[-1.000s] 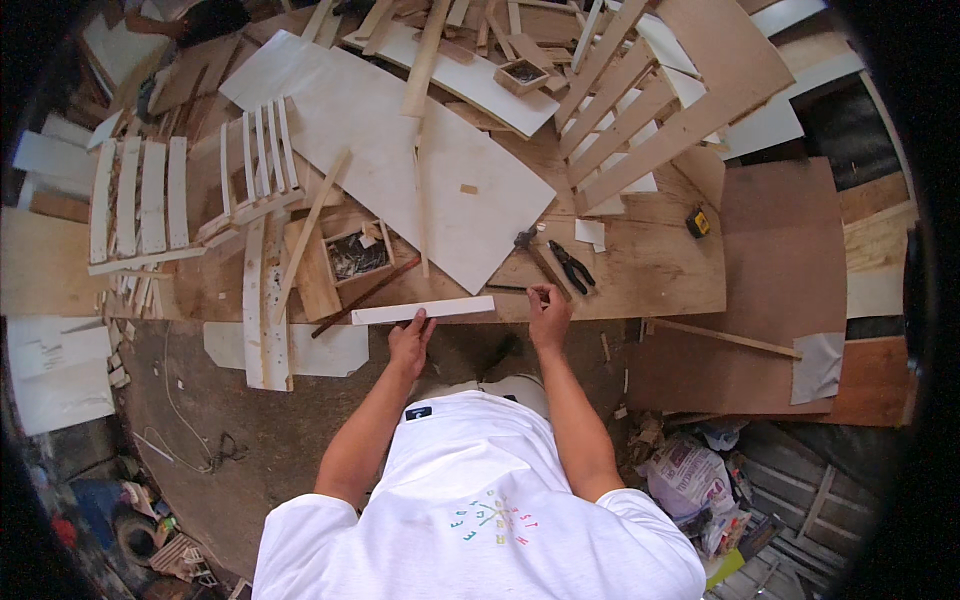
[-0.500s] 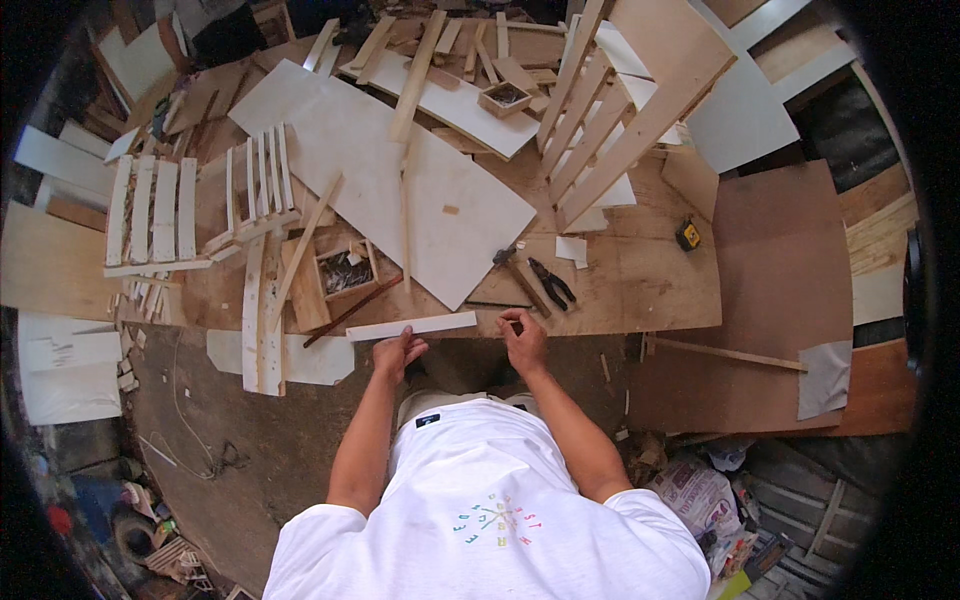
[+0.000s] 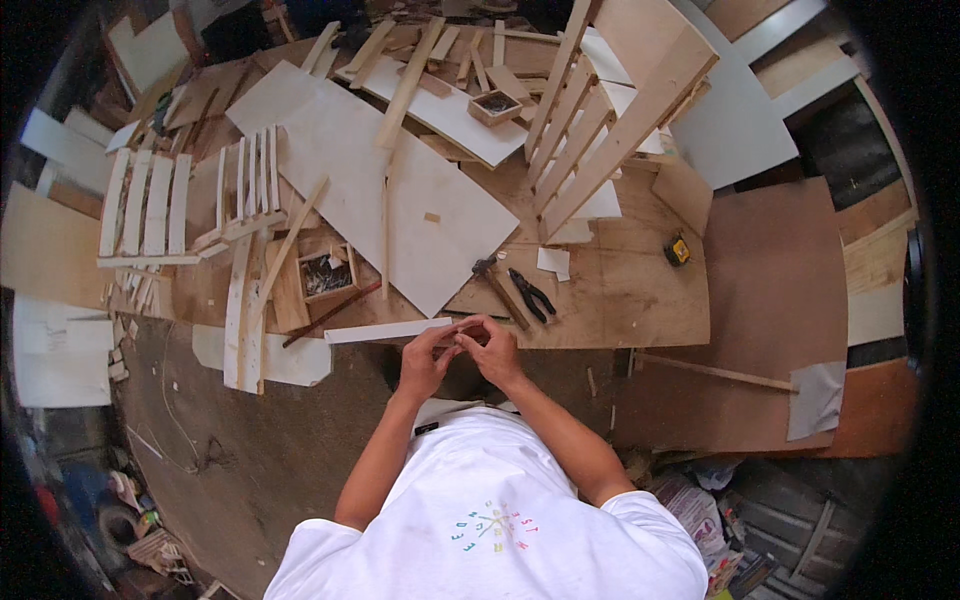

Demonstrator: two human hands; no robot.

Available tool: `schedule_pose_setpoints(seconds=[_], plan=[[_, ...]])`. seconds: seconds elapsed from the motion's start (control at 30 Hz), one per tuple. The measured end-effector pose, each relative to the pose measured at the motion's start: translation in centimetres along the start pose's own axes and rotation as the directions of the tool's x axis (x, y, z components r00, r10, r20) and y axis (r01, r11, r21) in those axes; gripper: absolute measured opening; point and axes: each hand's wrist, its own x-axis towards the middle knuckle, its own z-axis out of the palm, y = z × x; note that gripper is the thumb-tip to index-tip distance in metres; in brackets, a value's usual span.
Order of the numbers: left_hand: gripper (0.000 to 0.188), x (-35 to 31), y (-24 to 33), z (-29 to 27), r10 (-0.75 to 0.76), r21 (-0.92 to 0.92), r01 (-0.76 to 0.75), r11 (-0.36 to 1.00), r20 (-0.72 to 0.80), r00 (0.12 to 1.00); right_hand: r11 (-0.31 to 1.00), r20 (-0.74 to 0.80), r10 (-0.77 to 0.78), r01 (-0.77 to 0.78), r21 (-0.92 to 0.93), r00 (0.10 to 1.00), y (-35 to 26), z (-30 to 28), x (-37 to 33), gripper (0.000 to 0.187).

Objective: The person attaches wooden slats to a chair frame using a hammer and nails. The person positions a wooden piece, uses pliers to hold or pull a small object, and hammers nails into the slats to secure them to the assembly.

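Note:
My left hand (image 3: 427,362) and my right hand (image 3: 492,352) meet at the front edge of the wooden workbench (image 3: 610,300). Their fingertips press together in a pinch, and whatever is between them is hidden or too small to name. Beside my left hand, a white wooden strip (image 3: 385,331) lies along the edge, its right end at my fingers. Just beyond my right hand are a hammer (image 3: 505,295) and black pliers (image 3: 532,295). An open wooden box of nails (image 3: 328,273) sits to the left, with a dark reddish bar (image 3: 330,315) in front of it.
A large white panel (image 3: 400,215) covers the bench's middle. Slatted wooden frames stand at left (image 3: 150,205) and right (image 3: 600,140). A yellow-black tape measure (image 3: 677,250) rests near the right edge. Planks (image 3: 243,320) overhang the front edge. A brown board (image 3: 770,300) is at right.
My left hand has left the white strip and moved right, and my right hand has shifted left and slightly nearer. Their fingertips now meet. The strip stays on the bench.

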Motion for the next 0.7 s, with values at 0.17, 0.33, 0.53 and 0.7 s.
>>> schedule_pose_setpoints(seconds=[0.17,0.33,0.53,0.7], plan=[[0.019,-0.1,-0.7,0.5,-0.163,0.116,0.156,0.981,0.051,0.985,0.992,0.156,0.089,-0.074,-0.098,0.984,-0.7,-1.4,0.8,0.011],[0.019,-1.1,-5.6,0.9,-0.088,0.184,0.107,0.977,-0.111,0.99,0.949,0.163,0.118,-0.063,-0.309,0.979,2.0,-2.8,3.1,0.027],[0.017,1.2,-9.3,2.1,-0.088,0.15,0.149,0.977,-0.352,0.932,0.618,-0.045,-0.067,0.006,-0.786,0.997,6.9,-3.0,9.5,0.053],[0.016,2.3,-11.3,2.8,0.024,0.152,0.019,0.988,-0.274,0.962,0.526,-0.069,-0.174,0.033,-0.85,0.982,9.6,-2.4,10.5,0.04]])
